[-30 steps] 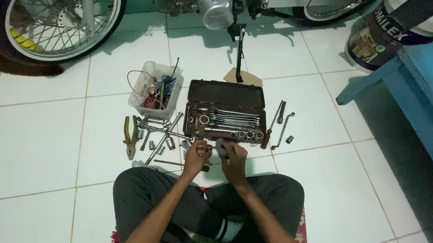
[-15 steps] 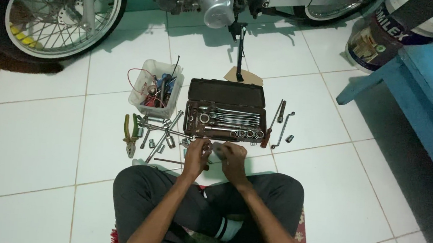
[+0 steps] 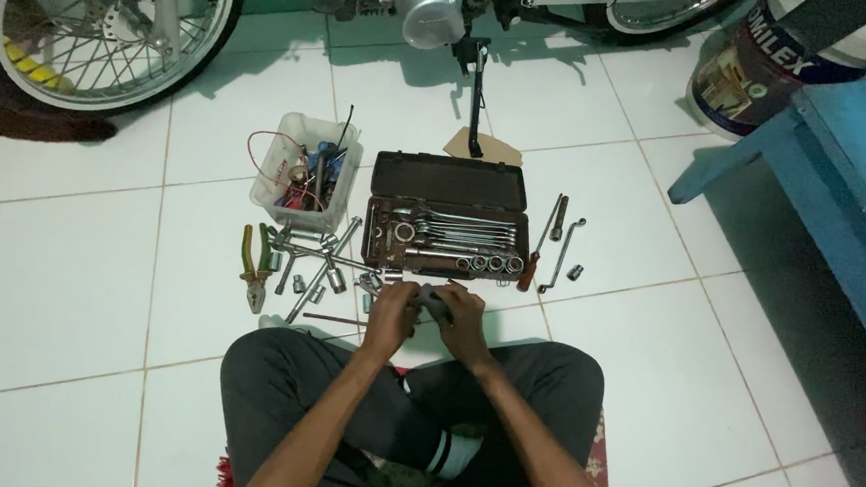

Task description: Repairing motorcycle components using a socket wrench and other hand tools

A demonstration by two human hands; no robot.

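White tile floor [image 3: 70, 281], both hands still together: left hand [image 3: 391, 311] and right hand [image 3: 460, 318] stay closed round a small dark part [image 3: 430, 301], toolbox [image 3: 449, 224] just beyond. Barely shifted.

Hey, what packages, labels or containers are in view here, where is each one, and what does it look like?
Paint bucket: top right, beside the blue bench; round, white, with a dark printed label.
Plastic tub: left of the tool case; clear, rectangular, holding wires and screwdrivers.
Tool case: centre floor; dark brown, open, rectangular.
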